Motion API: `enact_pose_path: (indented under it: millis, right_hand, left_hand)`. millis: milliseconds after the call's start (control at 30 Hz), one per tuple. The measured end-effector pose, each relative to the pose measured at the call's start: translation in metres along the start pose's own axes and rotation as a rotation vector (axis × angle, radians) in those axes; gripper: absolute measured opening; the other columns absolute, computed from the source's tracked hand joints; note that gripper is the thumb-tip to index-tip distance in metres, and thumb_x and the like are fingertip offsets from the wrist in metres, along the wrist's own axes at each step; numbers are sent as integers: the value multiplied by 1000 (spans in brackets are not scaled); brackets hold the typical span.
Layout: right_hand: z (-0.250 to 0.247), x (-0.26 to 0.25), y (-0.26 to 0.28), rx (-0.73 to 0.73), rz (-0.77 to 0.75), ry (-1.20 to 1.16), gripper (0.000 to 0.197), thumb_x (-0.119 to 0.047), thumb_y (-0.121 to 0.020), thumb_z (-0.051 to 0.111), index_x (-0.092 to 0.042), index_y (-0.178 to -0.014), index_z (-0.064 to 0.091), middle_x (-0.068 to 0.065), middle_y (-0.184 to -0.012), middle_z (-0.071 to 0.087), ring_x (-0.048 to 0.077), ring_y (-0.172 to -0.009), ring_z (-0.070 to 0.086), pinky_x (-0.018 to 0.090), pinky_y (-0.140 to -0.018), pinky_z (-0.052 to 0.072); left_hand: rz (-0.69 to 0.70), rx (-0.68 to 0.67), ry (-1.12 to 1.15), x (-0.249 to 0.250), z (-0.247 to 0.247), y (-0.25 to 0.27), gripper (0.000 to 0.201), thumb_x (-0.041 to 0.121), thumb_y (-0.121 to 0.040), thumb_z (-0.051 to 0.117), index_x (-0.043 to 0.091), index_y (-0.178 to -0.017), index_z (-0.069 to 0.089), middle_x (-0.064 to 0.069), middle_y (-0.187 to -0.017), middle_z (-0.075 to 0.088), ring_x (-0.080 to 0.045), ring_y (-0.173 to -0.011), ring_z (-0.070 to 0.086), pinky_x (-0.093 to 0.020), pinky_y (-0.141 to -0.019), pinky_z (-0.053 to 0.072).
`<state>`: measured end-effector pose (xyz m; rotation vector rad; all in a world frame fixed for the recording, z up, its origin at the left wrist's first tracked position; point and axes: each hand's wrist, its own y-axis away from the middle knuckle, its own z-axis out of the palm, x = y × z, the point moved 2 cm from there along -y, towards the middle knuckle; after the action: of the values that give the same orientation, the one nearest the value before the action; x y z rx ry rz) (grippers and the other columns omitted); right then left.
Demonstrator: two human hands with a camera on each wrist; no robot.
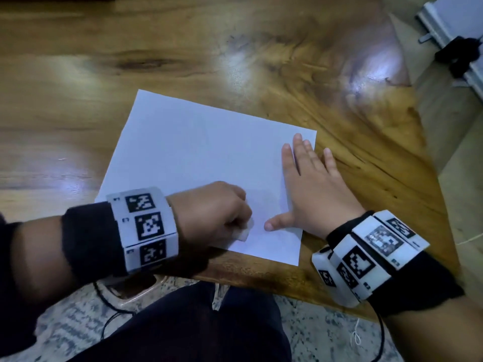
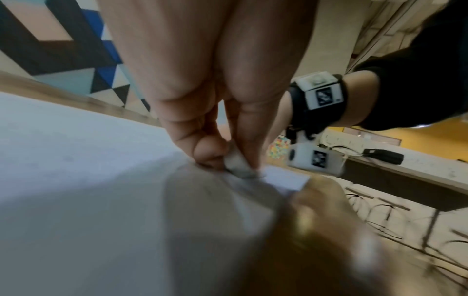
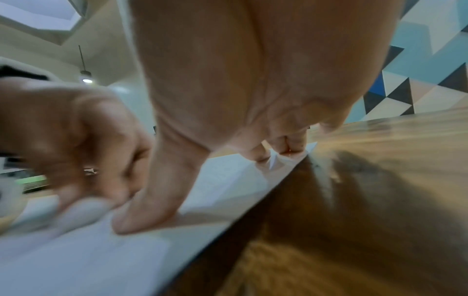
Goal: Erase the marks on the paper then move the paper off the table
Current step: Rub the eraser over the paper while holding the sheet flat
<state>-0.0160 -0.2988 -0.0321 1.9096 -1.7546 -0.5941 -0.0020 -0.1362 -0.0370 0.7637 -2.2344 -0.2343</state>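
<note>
A white sheet of paper [image 1: 203, 158] lies on the wooden table [image 1: 183, 61] near its front edge. My left hand [image 1: 217, 212] pinches a small white eraser [image 1: 244, 232] and presses it onto the paper's near part; the left wrist view shows the eraser [image 2: 238, 164] between thumb and fingers, blurred. My right hand [image 1: 311, 184] lies flat with spread fingers on the paper's right edge, thumb [image 3: 152, 200] pressed on the sheet [image 3: 76, 260]. No marks are readable on the paper.
The table's right corner [image 1: 431, 205] drops off to a tiled floor [image 1: 465, 178]. A white rail with a black fitting [image 1: 460, 53] stands at the top right. My dark-clad legs [image 1: 196, 330] and cables [image 1: 109, 307] are below the front edge.
</note>
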Motion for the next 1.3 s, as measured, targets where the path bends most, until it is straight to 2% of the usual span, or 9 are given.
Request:
enact_pose_path:
  millis: [167,367,533,700,800,900,1000,1167,1300]
  right_hand:
    - [-1,-1,1,-20,16,24,137,-79,-61,57,-8,-144,-25,13,-151,-33,24,-142,-25,49,-115,-12]
    - [-2,-2,0,-69,44,10,138,-79,-60,59,-10,-144,-26,10,-150,-36,22,-142,-26,64,-110,-7]
    - [-3,-5,0,-88,52,27,144,-80,-55,61,-8,-143,-27,12,-149,-36,24,-141,-27,69,-107,-6]
    - [-5,-6,0,-101,70,42,144,-81,-55,60,-7,-143,-27,11,-150,-35,23,-142,-25,71,-105,-5]
    - [-4,-6,1,-87,65,49,145,-82,-54,59,-6,-143,-27,12,-150,-34,24,-142,-25,67,-108,-8]
    - [-4,-6,0,-77,35,64,144,-82,-57,58,-3,-142,-27,18,-149,-34,28,-141,-27,51,-115,-12]
    - [-5,-8,-1,-81,19,27,144,-78,-58,61,-1,-142,-27,20,-148,-36,30,-140,-28,41,-118,-8]
    - [-9,-11,1,-128,48,-30,144,-72,-60,67,-1,-141,-29,17,-147,-38,29,-140,-28,36,-116,-6]
    - [-11,-13,1,-144,51,4,142,-72,-63,65,2,-140,-28,22,-147,-36,32,-140,-28,37,-116,-8]
  left_hand:
    - [-52,268,-82,-14,-36,-25,16,23,-80,59,9,-74,65,-9,-78,57,-31,-77,57,-30,-67,41]
    - [30,99,-95,-8,-8,13,18,13,-68,68,13,-56,55,6,-67,41,-18,-55,50,-19,-53,33]
    - [-74,202,-38,-6,-20,-17,9,13,-80,54,9,-80,61,-8,-85,54,-29,-81,56,-29,-69,38]
    - [-37,119,-65,-8,0,-13,9,16,-85,49,10,-87,55,6,-73,38,-32,-90,55,-29,-71,34]
    - [22,-24,-200,-7,13,6,12,16,-84,52,15,-73,50,4,-83,38,-21,-81,49,-25,-69,34]
    - [-70,91,-56,-12,-3,-4,8,11,-81,52,6,-84,58,4,-78,41,-35,-82,53,-27,-70,38]
    - [-90,176,-25,-16,-18,-14,7,9,-76,50,15,-72,51,0,-80,39,-29,-77,51,-38,-71,46]
    - [48,59,-191,-11,-1,12,19,15,-79,53,18,-64,41,-3,-81,39,-24,-71,46,-33,-62,34]
    - [-19,55,-106,-15,-8,8,15,20,-79,49,10,-73,57,-6,-83,47,-30,-77,54,-35,-67,44]
